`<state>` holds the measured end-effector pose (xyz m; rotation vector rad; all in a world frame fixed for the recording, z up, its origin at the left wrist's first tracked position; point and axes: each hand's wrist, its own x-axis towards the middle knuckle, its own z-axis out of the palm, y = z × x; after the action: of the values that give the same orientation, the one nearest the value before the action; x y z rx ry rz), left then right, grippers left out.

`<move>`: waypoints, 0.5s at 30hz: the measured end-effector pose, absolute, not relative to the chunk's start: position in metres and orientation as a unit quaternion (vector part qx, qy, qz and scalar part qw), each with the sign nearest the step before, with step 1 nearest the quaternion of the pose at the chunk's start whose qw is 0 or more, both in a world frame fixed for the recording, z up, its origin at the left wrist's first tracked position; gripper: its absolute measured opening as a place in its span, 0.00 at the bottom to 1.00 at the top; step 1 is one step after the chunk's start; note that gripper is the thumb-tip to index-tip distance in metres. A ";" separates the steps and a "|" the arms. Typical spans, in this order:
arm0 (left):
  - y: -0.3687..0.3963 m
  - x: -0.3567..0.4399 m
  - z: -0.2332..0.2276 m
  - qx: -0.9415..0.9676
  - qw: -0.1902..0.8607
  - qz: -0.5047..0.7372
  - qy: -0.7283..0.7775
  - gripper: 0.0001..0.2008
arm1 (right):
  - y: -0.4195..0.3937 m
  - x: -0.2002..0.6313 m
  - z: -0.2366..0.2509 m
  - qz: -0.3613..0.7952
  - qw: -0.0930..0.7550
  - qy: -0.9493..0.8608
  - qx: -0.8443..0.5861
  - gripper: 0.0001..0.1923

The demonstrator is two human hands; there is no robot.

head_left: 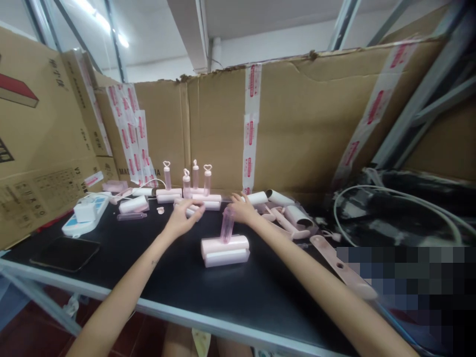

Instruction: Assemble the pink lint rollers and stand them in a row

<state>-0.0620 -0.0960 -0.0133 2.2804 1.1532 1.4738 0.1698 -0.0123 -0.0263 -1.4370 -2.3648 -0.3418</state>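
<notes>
A pink lint roller [225, 245] with a white roll along its front lies on the black table, its translucent pink handle standing up without a heart loop. Beyond it, my left hand [182, 218] closes around a small white roll [192, 210], partly hidden by the fingers. My right hand [241, 210] reaches behind the handle with fingers apart, beside a white roll [256, 198] at the back. The handle covers part of this hand. Behind my left hand stand several similar rollers [206, 198] with upright handles topped by heart-shaped loops [208, 168].
To the right lie loose white rolls [297, 215], pink handle pieces [282, 223] and a long pink part [344, 267]. A power strip [87, 213] and a dark phone [65, 253] lie left. Cardboard walls [208, 124] enclose the back; a white cable [394, 188] loops at right.
</notes>
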 end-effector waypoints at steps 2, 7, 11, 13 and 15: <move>-0.085 -0.079 -0.009 0.728 -0.041 0.483 0.484 0.11 | -0.014 0.166 -0.033 -0.100 0.195 -0.837 -0.501 0.05; -0.062 -0.118 -0.021 0.634 -0.140 0.322 0.689 0.14 | -0.020 0.173 -0.026 0.001 0.273 -0.839 -0.471 0.12; -0.058 -0.127 -0.046 0.629 -0.107 0.231 0.734 0.17 | -0.034 0.182 0.000 0.097 0.371 -0.808 -0.448 0.12; -0.056 -0.129 -0.053 0.634 -0.089 0.192 0.744 0.15 | -0.045 0.183 0.015 0.132 0.410 -0.788 -0.439 0.10; -0.054 -0.131 -0.055 0.638 -0.077 0.165 0.749 0.14 | -0.060 0.182 0.030 0.192 0.440 -0.770 -0.421 0.12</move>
<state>-0.1307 -0.0538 -0.0555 2.1074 2.4735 0.5444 0.1818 -0.0599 0.0300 -1.0447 -1.9120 0.4768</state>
